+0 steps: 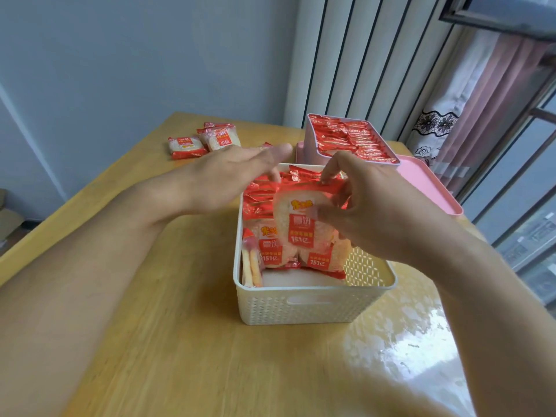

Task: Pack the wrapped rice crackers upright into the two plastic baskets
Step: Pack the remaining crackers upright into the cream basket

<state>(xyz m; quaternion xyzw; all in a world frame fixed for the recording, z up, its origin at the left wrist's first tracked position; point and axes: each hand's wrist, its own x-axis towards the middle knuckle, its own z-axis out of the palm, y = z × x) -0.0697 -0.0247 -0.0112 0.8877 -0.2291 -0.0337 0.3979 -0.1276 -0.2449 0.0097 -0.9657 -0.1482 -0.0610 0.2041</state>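
A cream plastic basket [313, 305] stands in the middle of the wooden table, partly filled with upright red-and-white wrapped rice crackers [264, 245]. My right hand [376, 206] pinches one wrapped cracker [301, 227] by its top edge, holding it upright over the basket's front row. My left hand [237, 173] hovers with straight fingers over the far left of the basket and holds nothing. Behind it a pink basket [313, 145] is packed full of upright crackers [352, 139]. Several loose crackers [201, 139] lie at the far left of the table.
A pink lid [427, 182] lies under and to the right of the pink basket. White ribbed panels and a curtain stand behind the table on the right. The table's right front surface is glossy with glare. A cardboard box sits on the floor at the left.
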